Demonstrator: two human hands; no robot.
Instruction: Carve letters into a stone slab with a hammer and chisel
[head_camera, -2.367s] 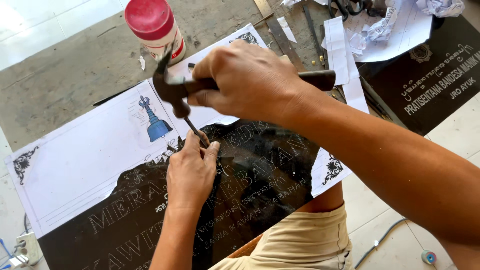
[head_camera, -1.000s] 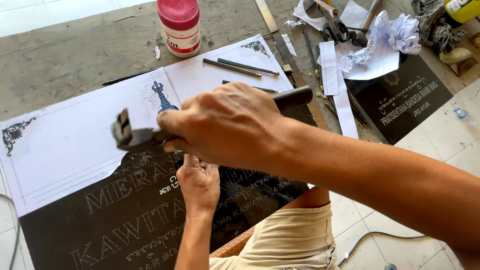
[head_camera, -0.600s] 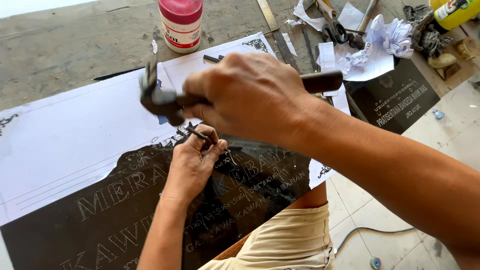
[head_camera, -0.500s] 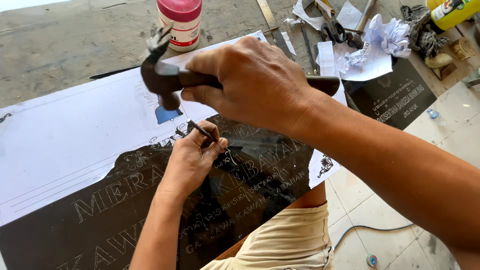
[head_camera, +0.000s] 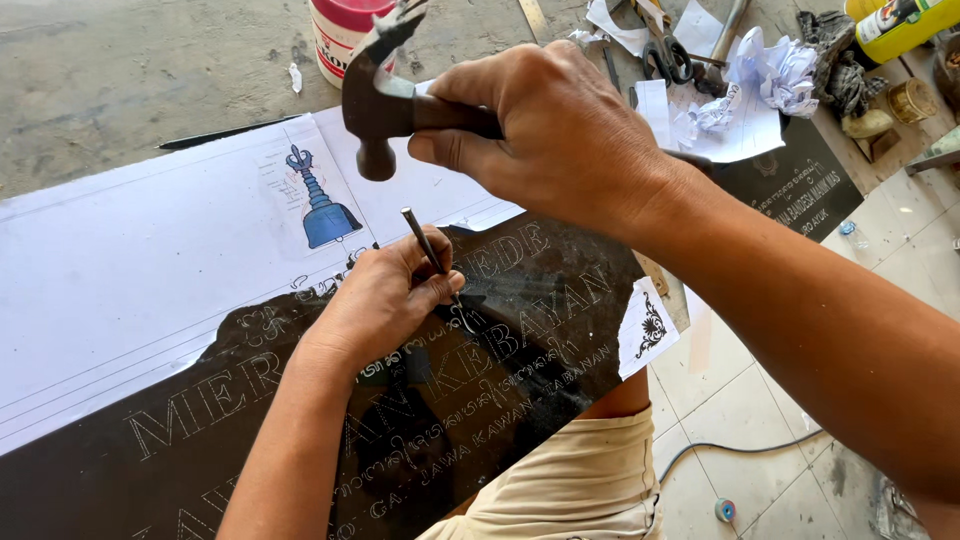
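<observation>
A black stone slab (head_camera: 520, 340) with carved pale lettering lies in front of me, half covered by a white paper sheet (head_camera: 130, 270) that bears a blue tower drawing. My left hand (head_camera: 385, 295) rests on the slab and pinches a thin metal chisel (head_camera: 425, 240), its tip on the carved letters. My right hand (head_camera: 560, 135) grips a claw hammer (head_camera: 385, 95) by the handle. The hammer head hangs a short way above the chisel's top end.
A white jar with a red lid (head_camera: 340, 30) stands at the top on the concrete. Scissors (head_camera: 665, 50), crumpled paper (head_camera: 770, 75), a second dark plaque (head_camera: 810, 185) and a yellow bottle (head_camera: 905, 20) lie at the upper right. A cable (head_camera: 740, 450) runs over the tiled floor.
The hammer has swung down onto the chisel and back up again; now it is raised above the chisel top. My left hand keeps the chisel on the slab.
</observation>
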